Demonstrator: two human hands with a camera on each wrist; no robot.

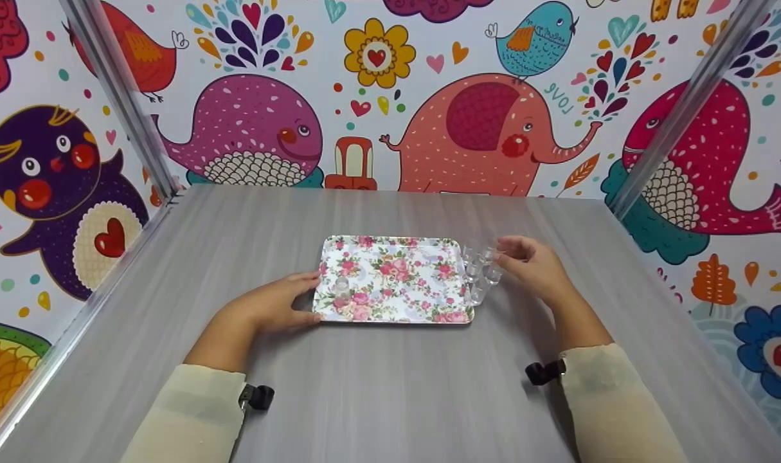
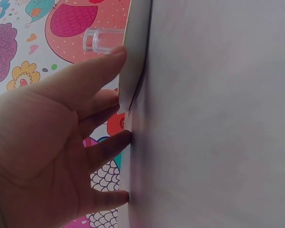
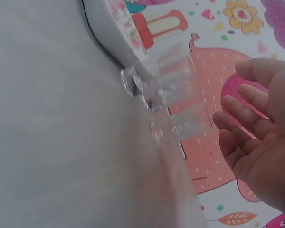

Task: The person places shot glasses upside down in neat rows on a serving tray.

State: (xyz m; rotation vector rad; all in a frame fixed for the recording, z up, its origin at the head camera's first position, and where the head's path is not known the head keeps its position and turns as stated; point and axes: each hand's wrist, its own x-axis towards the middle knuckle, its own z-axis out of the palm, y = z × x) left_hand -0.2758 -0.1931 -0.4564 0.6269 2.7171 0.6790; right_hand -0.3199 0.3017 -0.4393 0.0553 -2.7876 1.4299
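Observation:
A white rectangular tray (image 1: 393, 276) with pink roses lies on the table. On its left part stands one small clear glass (image 1: 342, 284); the left wrist view shows that glass (image 2: 102, 40) above the tray's edge. My left hand (image 1: 281, 302) rests at the tray's left side, thumb by the near corner. In the left wrist view its fingers spread out along the tray's edge (image 2: 133, 61). Several more small clear glasses (image 3: 180, 124) stand upright and close together beside the tray's right edge. My right hand (image 1: 531, 267) is right by them, its fingers loosely bent and holding none.
The grey wood-grain table (image 1: 390, 386) reaches back to a wall with cartoon animals (image 1: 474, 135). Metal posts (image 1: 120, 96) rise at the far corners. A small black device (image 1: 258, 397) sits at the left sleeve cuff, and a similar device (image 1: 544, 372) at the right.

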